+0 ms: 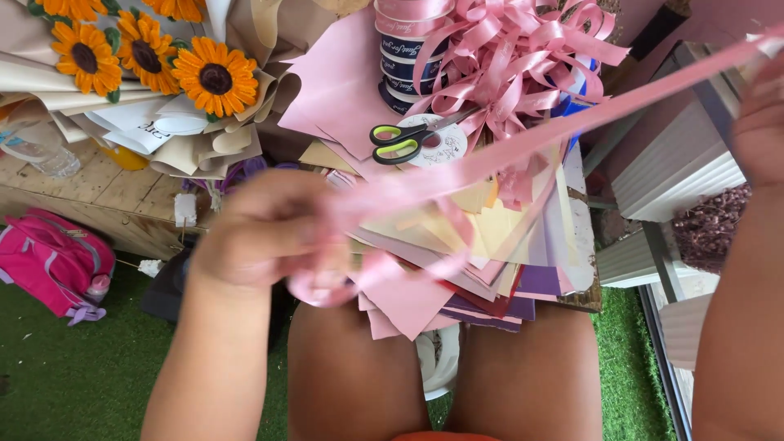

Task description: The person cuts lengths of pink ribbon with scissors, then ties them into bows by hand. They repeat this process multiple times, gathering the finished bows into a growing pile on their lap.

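Observation:
My left hand (265, 233) is closed around loops of a pink satin ribbon (523, 143), blurred, just above my knees. The ribbon runs taut up and to the right to my right hand (761, 122), which pinches its far end at the frame's right edge. Below the ribbon lies a stack of coloured paper sheets (482, 269) in pink, cream and purple on a small table. Green-handled scissors (404, 140) rest on a round white disc beyond the stack.
A pile of curled pink ribbon (523, 49) and stacked ribbon spools (408, 49) sit at the back. A sunflower bouquet (147, 57) in beige wrap lies on a wooden bench at left. A pink backpack (53, 261) stands on green artificial turf (73, 367). White louvred panels (678, 171) at right.

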